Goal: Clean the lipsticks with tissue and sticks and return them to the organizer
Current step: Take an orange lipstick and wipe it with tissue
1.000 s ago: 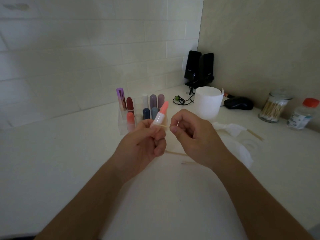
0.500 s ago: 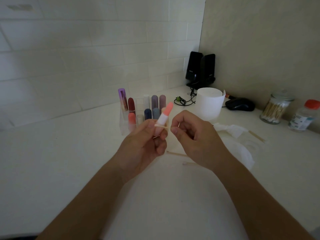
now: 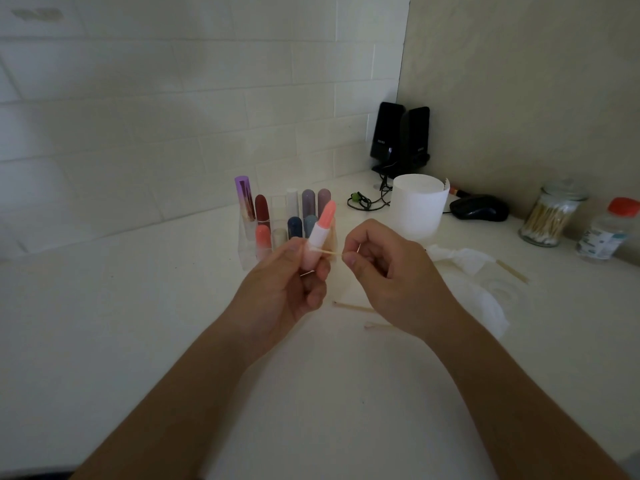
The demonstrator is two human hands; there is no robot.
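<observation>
Here, left fingers (image 3: 313,296) grip the lipstick (image 3: 320,226); stick (image 3: 328,251) touches it.

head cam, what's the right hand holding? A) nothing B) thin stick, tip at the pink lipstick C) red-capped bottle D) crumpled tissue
B: the right hand pinches a thin stick whose far end meets the pink lipstick gripped in the left hand; the tissue lies on the counter and the red-capped bottle stands off to the right, both untouched.
</observation>
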